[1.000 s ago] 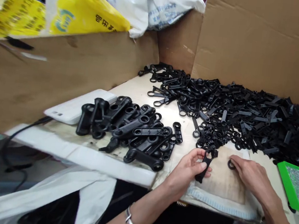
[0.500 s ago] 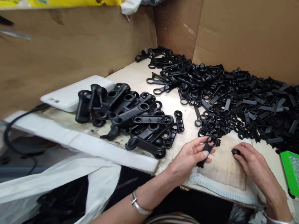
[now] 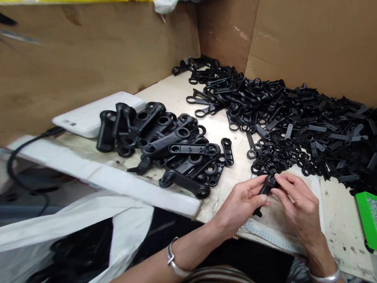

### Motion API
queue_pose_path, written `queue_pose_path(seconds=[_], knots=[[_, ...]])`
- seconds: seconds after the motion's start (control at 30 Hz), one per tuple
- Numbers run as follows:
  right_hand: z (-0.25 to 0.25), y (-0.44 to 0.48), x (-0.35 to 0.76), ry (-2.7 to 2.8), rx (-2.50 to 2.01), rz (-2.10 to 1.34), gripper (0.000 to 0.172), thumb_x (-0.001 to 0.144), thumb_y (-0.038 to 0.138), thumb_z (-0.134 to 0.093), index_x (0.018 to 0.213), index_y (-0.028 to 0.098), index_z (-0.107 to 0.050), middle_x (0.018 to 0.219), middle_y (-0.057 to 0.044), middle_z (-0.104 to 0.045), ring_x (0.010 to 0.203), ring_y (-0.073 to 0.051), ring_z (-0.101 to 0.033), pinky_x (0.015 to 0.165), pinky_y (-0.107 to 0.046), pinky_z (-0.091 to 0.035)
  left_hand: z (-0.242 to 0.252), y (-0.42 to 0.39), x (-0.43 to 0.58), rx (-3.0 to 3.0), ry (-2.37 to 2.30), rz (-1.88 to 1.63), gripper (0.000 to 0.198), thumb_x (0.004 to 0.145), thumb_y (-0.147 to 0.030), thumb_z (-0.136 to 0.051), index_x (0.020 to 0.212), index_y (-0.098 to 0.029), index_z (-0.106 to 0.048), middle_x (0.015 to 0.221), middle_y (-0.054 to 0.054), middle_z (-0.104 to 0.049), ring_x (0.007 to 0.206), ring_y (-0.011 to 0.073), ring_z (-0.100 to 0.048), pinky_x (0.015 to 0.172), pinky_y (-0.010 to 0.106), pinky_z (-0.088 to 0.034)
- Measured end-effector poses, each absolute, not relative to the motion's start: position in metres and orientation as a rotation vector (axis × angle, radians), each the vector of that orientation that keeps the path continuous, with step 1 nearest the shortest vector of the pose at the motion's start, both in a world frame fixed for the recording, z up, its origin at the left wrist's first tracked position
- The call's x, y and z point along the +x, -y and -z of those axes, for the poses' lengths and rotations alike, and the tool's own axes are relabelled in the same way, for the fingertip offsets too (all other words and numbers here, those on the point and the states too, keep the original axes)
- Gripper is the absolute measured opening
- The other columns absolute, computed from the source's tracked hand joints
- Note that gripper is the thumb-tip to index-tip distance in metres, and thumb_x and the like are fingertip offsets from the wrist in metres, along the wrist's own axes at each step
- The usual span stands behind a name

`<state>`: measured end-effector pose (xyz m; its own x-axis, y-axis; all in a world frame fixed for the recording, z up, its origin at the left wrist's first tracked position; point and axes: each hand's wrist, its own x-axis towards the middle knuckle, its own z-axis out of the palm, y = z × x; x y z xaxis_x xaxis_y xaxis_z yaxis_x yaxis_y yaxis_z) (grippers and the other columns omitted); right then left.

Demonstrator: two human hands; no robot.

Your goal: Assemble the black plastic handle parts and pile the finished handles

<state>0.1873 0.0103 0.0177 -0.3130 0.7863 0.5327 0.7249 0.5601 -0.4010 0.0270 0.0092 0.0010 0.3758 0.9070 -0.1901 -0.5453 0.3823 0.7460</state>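
Between thumb and fingers, my left hand grips a black plastic arm piece that slants over the front of the table. My right hand pinches a small black ring against the upper end of that piece; fingers partly cover the ring, and I cannot tell how it is seated. Just beyond my hands lies a heap of small black rings. To the left is a pile of thicker black plastic arms with round openings at their ends.
A large mound of black plastic parts lies against the cardboard wall. At the right, a green tray holds tiny metal pieces. A white flat box with a black cable stands left. Below hangs a white bag with black parts.
My right hand has moved left, bringing its small ring to the arm piece in my left hand. The arm piece is now turned more edge-on.
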Motion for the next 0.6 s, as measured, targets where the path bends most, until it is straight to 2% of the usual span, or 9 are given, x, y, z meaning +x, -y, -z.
queue_pose_path(seconds=[0.2,0.3,0.37,0.47,0.6], knots=[[-0.008,-0.012,0.181,2.086,-1.218,-0.034,0.026,0.094,0.016,-0.055,0.116,0.019,-0.069,0.102,-0.011,-0.067,0.091,-0.02,-0.067,0.082,-0.034,-0.058,0.009,-0.005,0.032,0.812,-0.682,-1.072,0.049,0.079,-0.014,-0.064,0.128,-0.02,-0.062,0.13,0.009,-0.064,0.117,0.0237,-0.06,0.095,0.032,-0.05],[-0.004,-0.009,0.181,2.106,-1.18,-0.038,0.028,0.093,0.014,-0.056,0.118,0.018,-0.068,0.103,-0.011,-0.066,0.093,-0.019,-0.066,0.083,-0.032,-0.058,0.015,-0.003,0.03,1.046,-0.74,-1.11,0.05,0.081,-0.012,-0.058,0.131,-0.02,-0.059,0.123,0.007,-0.068,0.111,0.0215,-0.062,0.1,0.033,-0.047],[-0.004,-0.006,0.184,2.104,-1.179,-0.085,0.029,0.092,0.015,-0.057,0.119,0.018,-0.067,0.107,-0.011,-0.066,0.096,-0.019,-0.066,0.085,-0.031,-0.057,0.014,-0.002,0.024,1.238,-0.82,-1.073,0.046,0.085,-0.015,-0.055,0.13,-0.02,-0.059,0.107,0.005,-0.071,0.094,0.0184,-0.065,0.09,0.03,-0.051],[-0.006,-0.004,0.192,2.074,-1.213,-0.269,0.028,0.093,0.02,-0.057,0.118,0.024,-0.069,0.116,-0.009,-0.066,0.102,-0.019,-0.067,0.089,-0.03,-0.057,0.003,-0.001,0.013,1.481,-0.973,-0.999,0.035,0.089,-0.024,-0.056,0.123,-0.02,-0.063,0.087,0.001,-0.069,0.075,0.015,-0.061,0.074,0.025,-0.051],[-0.005,-0.006,0.202,1.9,-1.352,-0.584,0.032,0.092,0.035,-0.059,0.122,0.028,-0.068,0.115,-0.005,-0.072,0.096,-0.02,-0.072,0.082,-0.029,-0.061,-0.008,0.001,0.006,1.431,-0.983,-0.991,0.03,0.091,-0.027,-0.053,0.118,-0.02,-0.065,0.078,-0.001,-0.065,0.064,0.0117,-0.061,0.064,0.022,-0.05]])
